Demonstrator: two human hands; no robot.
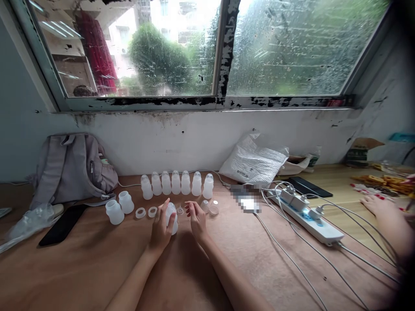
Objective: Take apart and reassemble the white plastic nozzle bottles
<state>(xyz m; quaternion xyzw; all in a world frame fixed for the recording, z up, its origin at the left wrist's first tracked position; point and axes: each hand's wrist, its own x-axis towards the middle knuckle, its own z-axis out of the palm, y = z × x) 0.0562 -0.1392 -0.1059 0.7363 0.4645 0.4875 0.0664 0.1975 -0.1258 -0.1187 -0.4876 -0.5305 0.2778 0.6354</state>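
Note:
My left hand (159,226) is wrapped round a small frosted baby bottle (171,214) with a clear domed cap, held upright at the table's middle. My right hand (197,219) hovers just right of it, fingers loosely bent and apart, with nothing visible in them. Between the hands lies a clear bottle nipple (180,210). To the left are white collar rings (140,215) and two uncapped bottles (115,213). Clear domed caps (205,206) and a round clear piece (214,209) sit beyond my right hand. Several capped bottles (176,183) stand in a row behind.
A white power strip (319,226) with cables crosses the right side, near a silver padded bag (253,160) and a black tablet-like slab (309,186). At left are a grey backpack (71,168), a black phone-like slab (61,226) and a plastic bag (30,222). Another person's hand (376,203) rests far right.

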